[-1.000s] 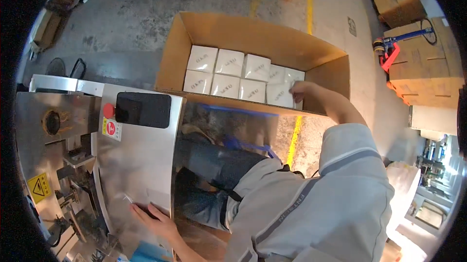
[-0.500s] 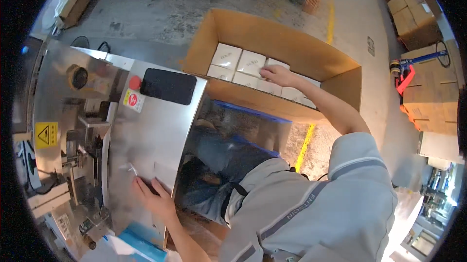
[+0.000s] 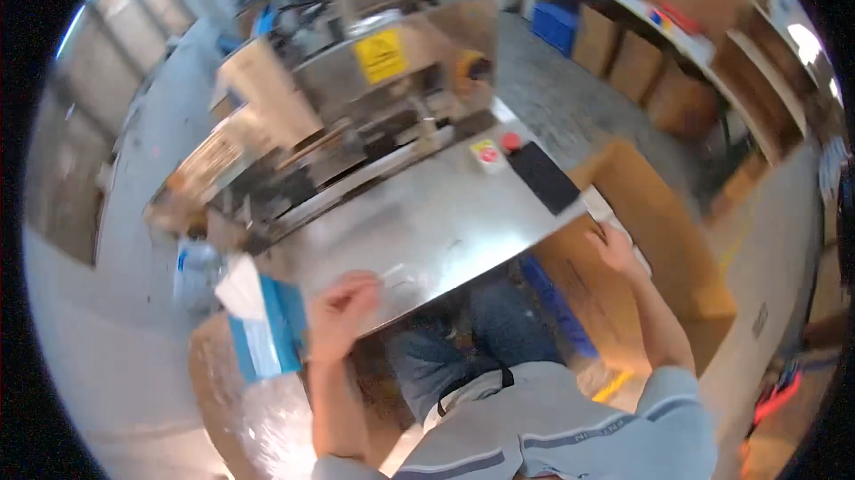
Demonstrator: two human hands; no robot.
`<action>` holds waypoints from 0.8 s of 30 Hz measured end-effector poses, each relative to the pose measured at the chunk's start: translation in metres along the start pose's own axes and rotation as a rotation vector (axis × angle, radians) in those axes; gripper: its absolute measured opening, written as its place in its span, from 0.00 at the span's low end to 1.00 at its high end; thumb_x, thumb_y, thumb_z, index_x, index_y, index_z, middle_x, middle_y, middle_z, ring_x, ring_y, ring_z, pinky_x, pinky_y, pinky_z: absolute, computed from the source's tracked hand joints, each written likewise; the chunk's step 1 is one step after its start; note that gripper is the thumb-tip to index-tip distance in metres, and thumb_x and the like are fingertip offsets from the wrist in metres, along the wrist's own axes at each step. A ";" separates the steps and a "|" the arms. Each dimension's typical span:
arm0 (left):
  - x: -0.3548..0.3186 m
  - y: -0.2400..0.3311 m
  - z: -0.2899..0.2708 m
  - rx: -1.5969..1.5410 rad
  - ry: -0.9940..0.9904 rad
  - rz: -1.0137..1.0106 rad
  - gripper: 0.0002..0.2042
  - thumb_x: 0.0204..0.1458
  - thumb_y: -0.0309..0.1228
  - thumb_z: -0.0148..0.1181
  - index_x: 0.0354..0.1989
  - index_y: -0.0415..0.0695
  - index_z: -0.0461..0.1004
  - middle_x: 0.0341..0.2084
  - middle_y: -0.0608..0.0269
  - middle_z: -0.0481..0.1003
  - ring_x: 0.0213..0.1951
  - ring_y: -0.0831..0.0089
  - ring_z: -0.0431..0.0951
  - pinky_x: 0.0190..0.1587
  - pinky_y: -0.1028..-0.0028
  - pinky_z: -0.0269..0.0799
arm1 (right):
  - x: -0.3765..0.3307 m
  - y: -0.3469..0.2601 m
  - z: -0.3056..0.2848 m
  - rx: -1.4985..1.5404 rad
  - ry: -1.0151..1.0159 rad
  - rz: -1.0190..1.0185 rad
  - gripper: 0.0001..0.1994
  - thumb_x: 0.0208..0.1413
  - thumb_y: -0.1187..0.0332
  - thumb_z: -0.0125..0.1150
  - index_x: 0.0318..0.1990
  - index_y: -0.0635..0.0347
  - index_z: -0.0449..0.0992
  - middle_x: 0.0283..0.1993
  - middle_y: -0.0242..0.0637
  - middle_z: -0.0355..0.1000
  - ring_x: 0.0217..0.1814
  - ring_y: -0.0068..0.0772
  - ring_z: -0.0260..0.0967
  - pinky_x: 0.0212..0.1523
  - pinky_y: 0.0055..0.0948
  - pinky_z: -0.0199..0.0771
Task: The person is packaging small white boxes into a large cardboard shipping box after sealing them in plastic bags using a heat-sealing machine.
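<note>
The picture is motion-blurred. My left hand (image 3: 343,313) rests with its fingers curled on the near edge of a steel machine table (image 3: 445,222), beside a small white scrap (image 3: 393,272); nothing shows in it. My right hand (image 3: 614,248) reaches out to the right, fingers spread on the near rim of a large open cardboard carton (image 3: 663,213). It touches a white box (image 3: 608,209) that lies inside. My legs are under the table.
A steel packing machine (image 3: 356,106) with a yellow warning label (image 3: 383,54) stands behind the table. A red button (image 3: 510,142) and a black panel (image 3: 543,177) sit on the table's right. A blue-and-white pack (image 3: 263,329) lies at left. Stacked cartons (image 3: 641,70) line the far right.
The view has swung sharply, so the machine now lies ahead and the carton to the right. My right hand has drawn back from deep in the carton to its near rim. My left hand's fingers have curled.
</note>
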State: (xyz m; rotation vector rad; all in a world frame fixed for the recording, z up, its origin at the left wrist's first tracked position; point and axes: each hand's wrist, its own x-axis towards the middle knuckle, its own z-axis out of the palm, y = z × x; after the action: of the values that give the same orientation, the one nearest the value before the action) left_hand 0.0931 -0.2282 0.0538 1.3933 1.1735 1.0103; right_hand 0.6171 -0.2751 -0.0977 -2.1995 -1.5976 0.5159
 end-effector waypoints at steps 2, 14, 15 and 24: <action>-0.027 -0.020 -0.083 -0.222 0.135 0.274 0.11 0.55 0.32 0.68 0.36 0.34 0.82 0.39 0.56 0.81 0.35 0.69 0.79 0.37 0.71 0.76 | 0.002 0.002 0.010 0.007 0.021 -0.068 0.24 0.62 0.51 0.58 0.47 0.69 0.74 0.41 0.62 0.76 0.48 0.65 0.74 0.47 0.51 0.73; -0.245 -0.168 -0.375 1.405 1.138 -0.627 0.30 0.58 0.50 0.60 0.61 0.40 0.71 0.45 0.49 0.80 0.46 0.62 0.81 0.48 0.65 0.75 | 0.010 -0.004 0.026 0.185 -0.034 -0.187 0.21 0.64 0.59 0.59 0.52 0.71 0.74 0.46 0.54 0.77 0.49 0.49 0.76 0.49 0.37 0.73; -0.242 -0.167 -0.377 1.157 1.136 -0.553 0.30 0.59 0.49 0.59 0.62 0.40 0.70 0.46 0.47 0.80 0.47 0.61 0.81 0.50 0.65 0.74 | 0.014 0.003 0.029 0.199 -0.047 -0.167 0.21 0.64 0.59 0.59 0.52 0.71 0.74 0.47 0.54 0.77 0.50 0.49 0.76 0.49 0.37 0.73; -0.047 -0.099 -0.272 0.787 0.881 0.022 0.21 0.58 0.43 0.60 0.49 0.37 0.77 0.35 0.51 0.82 0.40 0.58 0.82 0.45 0.62 0.75 | 0.001 0.005 0.012 0.161 -0.031 -0.155 0.21 0.63 0.61 0.61 0.51 0.75 0.73 0.46 0.57 0.77 0.49 0.46 0.76 0.48 0.40 0.74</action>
State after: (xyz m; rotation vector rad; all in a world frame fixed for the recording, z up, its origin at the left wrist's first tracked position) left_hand -0.1937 -0.2245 -0.0064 1.5658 2.3983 1.2966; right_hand 0.6153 -0.2748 -0.1104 -1.9416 -1.6642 0.6131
